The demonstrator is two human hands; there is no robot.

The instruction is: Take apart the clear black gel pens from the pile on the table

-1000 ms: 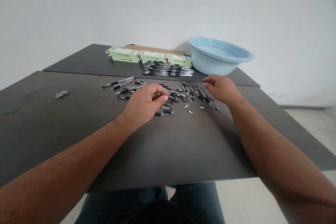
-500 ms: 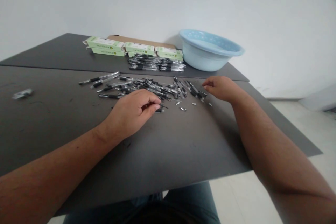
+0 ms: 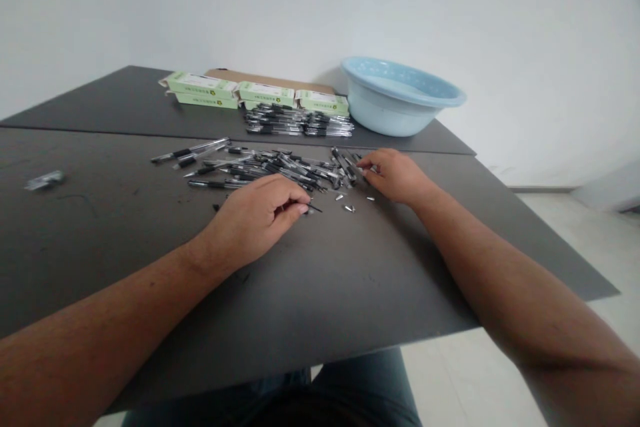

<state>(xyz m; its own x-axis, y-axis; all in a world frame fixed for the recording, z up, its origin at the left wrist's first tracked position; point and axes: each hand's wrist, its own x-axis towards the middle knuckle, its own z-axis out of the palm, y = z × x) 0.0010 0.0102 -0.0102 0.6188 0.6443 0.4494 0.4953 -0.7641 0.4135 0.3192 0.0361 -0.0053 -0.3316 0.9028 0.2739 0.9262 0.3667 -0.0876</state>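
Note:
My left hand (image 3: 267, 213) is closed in a pinch on a pen refill, a thin dark rod (image 3: 315, 207) whose tip points right, just above the table. Most of the refill is hidden by the fingers. My right hand (image 3: 393, 173) hovers low over the right end of a loose pile of black-gripped clear pens (image 3: 280, 163). Its curved thumb and forefinger are a little apart, close to pen barrels (image 3: 345, 163), and I cannot tell whether they touch. Small silvery cone tips (image 3: 349, 208) lie on the table between my hands.
Behind the pile, pens are stacked in a neat bundle (image 3: 300, 121) before light green boxes (image 3: 205, 90). A blue basin (image 3: 395, 107) stands at the back right. A small clear bundle (image 3: 45, 180) lies far left on the dark table (image 3: 300, 307).
My right hand has moved left to the pen barrels, covering some that showed before. My left hand keeps its pinch on the refill and has barely shifted.

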